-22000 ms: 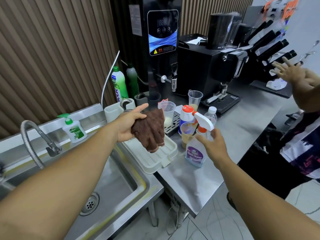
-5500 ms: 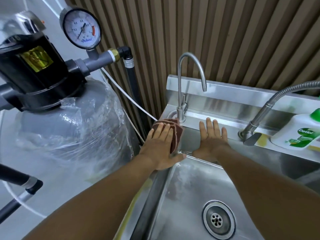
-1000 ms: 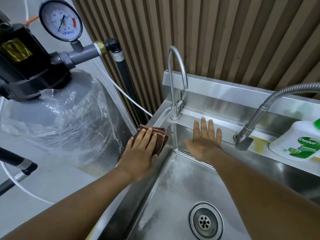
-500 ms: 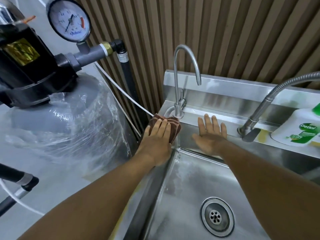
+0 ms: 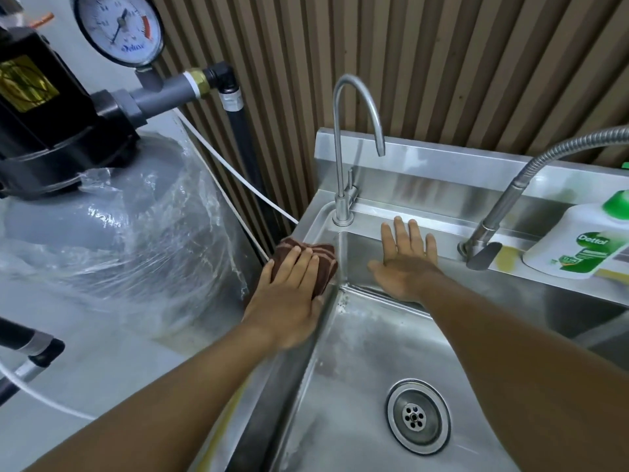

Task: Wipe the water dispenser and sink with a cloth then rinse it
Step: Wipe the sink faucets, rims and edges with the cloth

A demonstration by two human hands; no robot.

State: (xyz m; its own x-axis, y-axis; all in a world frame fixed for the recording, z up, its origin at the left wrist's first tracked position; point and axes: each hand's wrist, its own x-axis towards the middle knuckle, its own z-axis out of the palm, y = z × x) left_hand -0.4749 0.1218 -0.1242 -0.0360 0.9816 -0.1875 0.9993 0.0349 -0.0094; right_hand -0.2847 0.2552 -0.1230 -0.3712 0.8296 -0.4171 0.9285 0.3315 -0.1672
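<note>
My left hand (image 5: 289,284) lies flat, fingers straight, on a brown cloth (image 5: 323,258) and presses it onto the left rim of the steel sink (image 5: 357,369). The cloth sits just in front of the gooseneck tap's (image 5: 343,185) base. My right hand (image 5: 406,257) rests open, fingers spread, against the sink's back inner wall and ledge, to the right of that tap. The sink basin is wet, with its drain (image 5: 418,416) at the lower middle. The water dispenser is out of view.
A flexible hose tap (image 5: 503,212) stands on the back ledge at right, beside a white Dettol bottle (image 5: 592,247). Left of the sink is a grey plastic-wrapped tank (image 5: 119,233) with a black pump head and a pressure gauge (image 5: 119,28). A slatted wall runs behind.
My left hand has slid the cloth back along the left rim, away from the tap's base toward me. My right hand has stayed on the back wall.
</note>
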